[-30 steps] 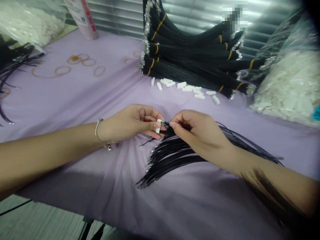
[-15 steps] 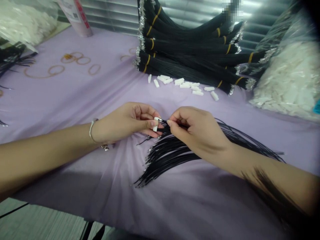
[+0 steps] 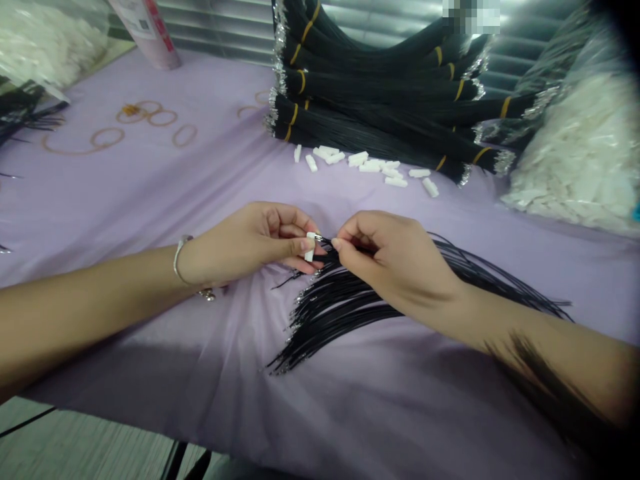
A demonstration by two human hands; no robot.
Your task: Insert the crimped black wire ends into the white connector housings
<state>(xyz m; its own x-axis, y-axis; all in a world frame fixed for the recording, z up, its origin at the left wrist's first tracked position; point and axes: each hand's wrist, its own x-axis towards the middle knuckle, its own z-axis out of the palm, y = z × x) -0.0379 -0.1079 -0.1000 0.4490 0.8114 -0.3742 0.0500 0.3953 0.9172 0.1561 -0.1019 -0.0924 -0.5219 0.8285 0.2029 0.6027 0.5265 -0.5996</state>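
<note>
Between thumb and fingers, my left hand [image 3: 273, 240] pinches a small white connector housing [image 3: 310, 247]. My right hand [image 3: 390, 250] is closed on a thin black wire [image 3: 326, 240] just right of it. The wire's metal tip is at the housing's right side, near its upper end; how deep it sits I cannot tell. Under and in front of my right hand, a loose spread of black wires [image 3: 340, 300] with shiny metal terminals lies on the purple cloth [image 3: 210, 373]. My right palm hides part of those wires.
Several loose white housings [image 3: 370, 165] lie behind my hands. Beyond them are stacked black wire bundles [image 3: 370, 100] tied with yellow bands. A clear bag of white pieces [image 3: 580, 153] stands at right, another bag [image 3: 50, 40] at far left. Rubber bands [image 3: 163, 118] and a pinkish bottle [image 3: 147, 33] are at back left.
Both hands keep the same grip on the housing and the wire, with hardly any motion between them. The whole view has shifted slightly.
</note>
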